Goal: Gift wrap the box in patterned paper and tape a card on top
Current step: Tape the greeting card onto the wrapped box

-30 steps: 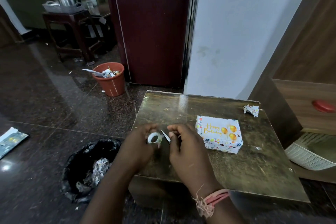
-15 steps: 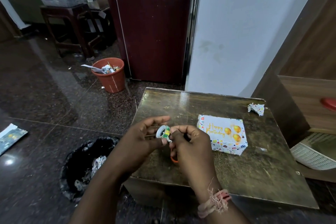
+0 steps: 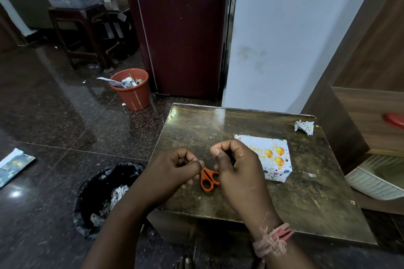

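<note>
The box (image 3: 276, 174), wrapped in white patterned paper, lies on the brass-coloured table (image 3: 306, 192) with a balloon birthday card (image 3: 271, 152) on its top face. Just left of it my left hand (image 3: 175, 170) and my right hand (image 3: 236, 166) hover close together, fingers curled, each pinching one end of a faint strip of clear tape (image 3: 206, 157). The tape roll is not visible. Orange-handled scissors (image 3: 208, 179) lie on the table under the gap between my hands, their blades hidden.
A crumpled scrap of wrapping paper (image 3: 304, 127) sits at the table's far right corner. A black bin bag (image 3: 105, 192) stands on the floor left of the table, an orange bucket (image 3: 131, 91) further back, a white basket (image 3: 376, 181) at the right.
The tape roll seen between my fingers earlier is out of sight. My hands have drawn slightly apart, uncovering the scissors below.
</note>
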Action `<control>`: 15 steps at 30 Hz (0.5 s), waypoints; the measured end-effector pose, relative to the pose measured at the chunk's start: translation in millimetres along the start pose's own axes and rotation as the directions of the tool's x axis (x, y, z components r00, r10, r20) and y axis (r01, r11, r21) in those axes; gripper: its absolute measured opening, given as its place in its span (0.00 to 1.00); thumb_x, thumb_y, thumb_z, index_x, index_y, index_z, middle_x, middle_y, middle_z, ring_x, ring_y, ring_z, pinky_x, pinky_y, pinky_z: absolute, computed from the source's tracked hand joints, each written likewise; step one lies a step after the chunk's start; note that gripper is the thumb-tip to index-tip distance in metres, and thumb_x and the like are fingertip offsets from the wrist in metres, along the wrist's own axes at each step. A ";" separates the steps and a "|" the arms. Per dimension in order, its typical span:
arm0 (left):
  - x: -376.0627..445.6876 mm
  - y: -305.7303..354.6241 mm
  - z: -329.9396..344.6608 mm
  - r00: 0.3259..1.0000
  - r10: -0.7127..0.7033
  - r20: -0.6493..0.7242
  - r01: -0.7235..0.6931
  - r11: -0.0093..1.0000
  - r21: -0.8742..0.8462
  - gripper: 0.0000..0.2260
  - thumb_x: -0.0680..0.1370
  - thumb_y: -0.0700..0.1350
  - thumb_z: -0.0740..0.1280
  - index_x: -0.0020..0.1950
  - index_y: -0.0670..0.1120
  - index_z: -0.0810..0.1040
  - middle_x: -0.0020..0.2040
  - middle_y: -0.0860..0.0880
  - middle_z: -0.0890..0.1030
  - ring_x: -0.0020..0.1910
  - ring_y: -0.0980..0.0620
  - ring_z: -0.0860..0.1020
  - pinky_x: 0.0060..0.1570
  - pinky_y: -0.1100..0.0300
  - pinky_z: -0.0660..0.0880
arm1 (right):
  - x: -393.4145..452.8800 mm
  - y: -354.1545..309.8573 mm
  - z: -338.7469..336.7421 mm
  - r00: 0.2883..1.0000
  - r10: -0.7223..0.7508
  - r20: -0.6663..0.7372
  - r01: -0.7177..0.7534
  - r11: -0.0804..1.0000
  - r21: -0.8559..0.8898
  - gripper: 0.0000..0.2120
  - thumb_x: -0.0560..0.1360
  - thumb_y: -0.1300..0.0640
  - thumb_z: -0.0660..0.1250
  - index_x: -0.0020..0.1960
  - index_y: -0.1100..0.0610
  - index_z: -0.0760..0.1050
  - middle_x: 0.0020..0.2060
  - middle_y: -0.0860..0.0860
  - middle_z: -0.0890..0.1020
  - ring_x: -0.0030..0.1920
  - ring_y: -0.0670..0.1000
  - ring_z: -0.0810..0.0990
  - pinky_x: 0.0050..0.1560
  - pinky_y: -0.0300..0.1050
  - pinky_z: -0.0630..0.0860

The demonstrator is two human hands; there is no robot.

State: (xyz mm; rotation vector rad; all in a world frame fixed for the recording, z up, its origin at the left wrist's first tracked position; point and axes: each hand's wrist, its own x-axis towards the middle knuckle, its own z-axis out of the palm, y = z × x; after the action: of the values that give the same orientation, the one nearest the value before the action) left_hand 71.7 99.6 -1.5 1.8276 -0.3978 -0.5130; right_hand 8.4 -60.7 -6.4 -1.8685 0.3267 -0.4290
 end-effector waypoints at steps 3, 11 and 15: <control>0.3 -3.8 0.5 1.000 0.002 0.017 -0.001 1.000 -0.025 0.19 0.71 0.54 0.74 0.49 0.39 0.81 0.43 0.40 0.85 0.43 0.43 0.85 0.48 0.47 0.81 | 0.4 0.4 -2.8 1.000 0.024 -0.004 -0.024 1.000 0.011 0.09 0.79 0.58 0.69 0.42 0.48 0.79 0.37 0.40 0.82 0.40 0.44 0.83 0.45 0.51 0.82; -3.2 3.1 1.9 0.998 0.007 0.070 0.014 0.955 -0.295 0.12 0.72 0.46 0.74 0.52 0.41 0.87 0.47 0.40 0.86 0.47 0.46 0.84 0.46 0.54 0.81 | 1.1 -1.7 0.0 0.999 0.037 -0.024 -0.034 0.996 0.088 0.06 0.79 0.55 0.69 0.45 0.44 0.79 0.36 0.46 0.84 0.38 0.48 0.83 0.43 0.59 0.82; -4.4 5.5 1.3 0.993 -0.062 0.100 0.092 0.942 -0.322 0.08 0.73 0.43 0.78 0.50 0.42 0.87 0.42 0.39 0.83 0.34 0.51 0.78 0.30 0.59 0.75 | -1.2 -2.2 3.1 0.997 0.041 -0.070 -0.037 0.998 0.060 0.07 0.79 0.55 0.69 0.43 0.47 0.79 0.36 0.44 0.84 0.39 0.45 0.84 0.44 0.55 0.83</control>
State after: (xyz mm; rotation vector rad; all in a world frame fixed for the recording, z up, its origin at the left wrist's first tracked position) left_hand 67.2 99.1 4.0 1.5069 -0.2821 -0.6749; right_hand 8.7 -56.9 -5.5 -1.7900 0.3935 -0.4746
